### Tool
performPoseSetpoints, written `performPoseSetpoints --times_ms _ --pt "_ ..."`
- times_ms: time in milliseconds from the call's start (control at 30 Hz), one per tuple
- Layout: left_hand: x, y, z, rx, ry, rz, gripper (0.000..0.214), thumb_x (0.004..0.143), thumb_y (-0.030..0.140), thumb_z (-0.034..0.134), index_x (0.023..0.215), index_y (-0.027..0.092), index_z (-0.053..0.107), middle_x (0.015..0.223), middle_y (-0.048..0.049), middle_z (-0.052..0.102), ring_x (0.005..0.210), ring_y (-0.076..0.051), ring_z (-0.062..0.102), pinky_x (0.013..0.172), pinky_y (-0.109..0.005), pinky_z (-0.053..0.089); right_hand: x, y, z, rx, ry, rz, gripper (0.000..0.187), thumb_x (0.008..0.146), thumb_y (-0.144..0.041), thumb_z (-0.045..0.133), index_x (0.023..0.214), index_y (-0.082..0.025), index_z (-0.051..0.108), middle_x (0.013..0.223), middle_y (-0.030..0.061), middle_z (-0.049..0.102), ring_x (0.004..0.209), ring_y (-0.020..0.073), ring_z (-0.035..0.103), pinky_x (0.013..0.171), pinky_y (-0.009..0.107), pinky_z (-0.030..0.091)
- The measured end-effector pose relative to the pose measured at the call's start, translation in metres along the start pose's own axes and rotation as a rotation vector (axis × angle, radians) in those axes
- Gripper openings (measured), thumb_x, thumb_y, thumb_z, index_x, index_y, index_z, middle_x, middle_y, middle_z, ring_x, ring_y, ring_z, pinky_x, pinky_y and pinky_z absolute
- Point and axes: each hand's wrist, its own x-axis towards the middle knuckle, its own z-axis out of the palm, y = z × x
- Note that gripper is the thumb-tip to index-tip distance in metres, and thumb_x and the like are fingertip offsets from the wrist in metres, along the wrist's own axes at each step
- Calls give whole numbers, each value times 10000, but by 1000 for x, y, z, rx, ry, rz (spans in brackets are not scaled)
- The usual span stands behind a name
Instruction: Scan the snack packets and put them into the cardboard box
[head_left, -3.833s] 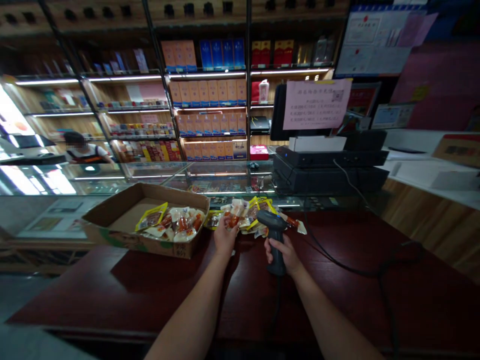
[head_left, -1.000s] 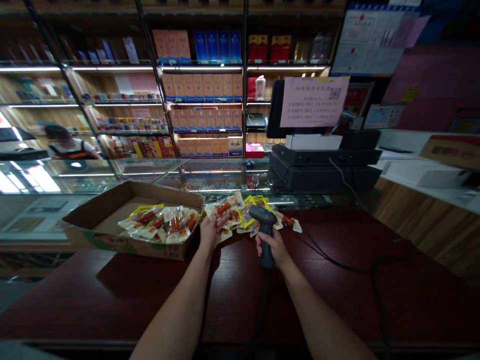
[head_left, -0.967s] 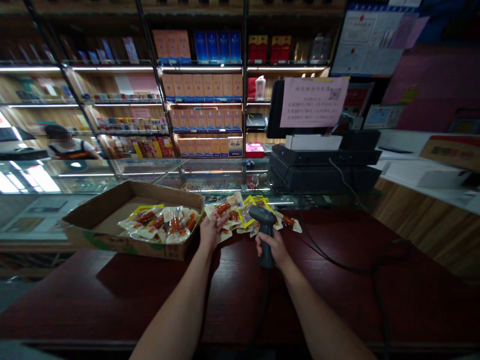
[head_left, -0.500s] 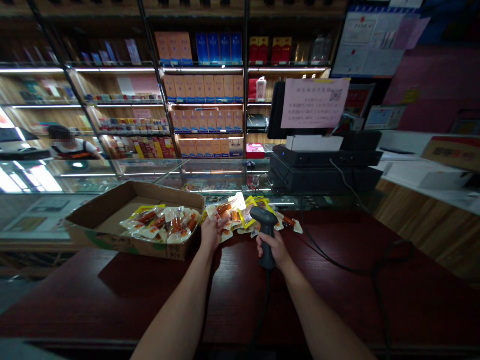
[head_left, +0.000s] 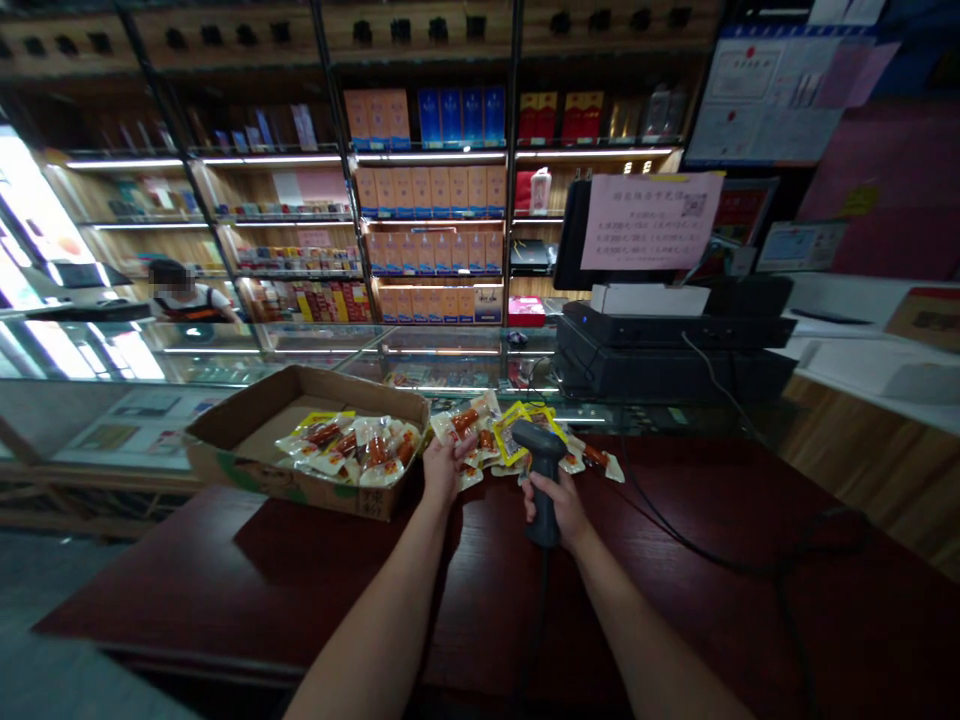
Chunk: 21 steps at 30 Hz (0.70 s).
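Note:
My right hand (head_left: 559,505) is wrapped round the handle of a dark barcode scanner (head_left: 541,452), held upright with its cable running down toward me. My left hand (head_left: 444,470) is closed on the edge of a clear-and-white snack packet (head_left: 469,416) with a reddish-brown sausage-like piece inside. Beneath and behind both hands lies a pile of similar packets (head_left: 596,458), among them a yellow-edged packet (head_left: 514,425). Left of my left hand, a low open cardboard box (head_left: 300,490) holds more of these packets (head_left: 379,450). The scanner hides part of the pile.
The dark red tabletop (head_left: 337,570) meets a glass display counter (head_left: 360,345). A black cable (head_left: 675,527) crosses the table on the right. Behind stand a monitor (head_left: 570,235) bearing a pink notice (head_left: 645,220), and shelves of boxes. A person (head_left: 191,300) is at the far left.
The bright patch of light on the packet in my left hand is gone. My view has tilted up and turned slightly left; both hands keep their grips.

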Motion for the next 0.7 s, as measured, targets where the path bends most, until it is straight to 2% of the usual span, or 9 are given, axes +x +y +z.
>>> performPoseSetpoints --times_ms 133,267,467,600,700 --pt "0 27 13 -30 58 77 134 768 193 548 894 156 521 847 -43 674 755 -182 685 819 -373 515 9 -9 28 -5 -66 21 251 649 -336 677 737 -171 510 501 -50 550 329 86 481 314 207 431" --pt "-2 76 8 -79 183 191 84 779 119 487 842 170 466 758 8 628 672 -151 682 781 -354 523 23 -14 64 -38 -159 21 247 646 -338 674 673 -167 498 495 -41 548 326 86 481 308 208 433" --pt "2 147 -36 -70 498 328 109 763 90 446 783 184 396 662 45 533 574 -125 656 654 -295 527 37 -6 118 -39 -311 -5 256 665 -302 652 846 -164 536 494 -57 552 324 102 493 312 220 446" --pt "8 171 -65 27 602 314 105 718 121 501 766 167 419 654 24 530 523 -117 621 515 -236 500 40 6 138 -64 -375 25 198 675 -313 647 677 -152 531 478 -41 541 328 92 484 312 209 446" --pt "9 178 -76 102 651 351 153 706 163 535 798 163 413 666 17 522 513 -127 611 456 -239 495 41 11 145 -60 -396 31 216 670 -311 655 628 -155 511 473 -39 537 332 92 487 315 209 451"
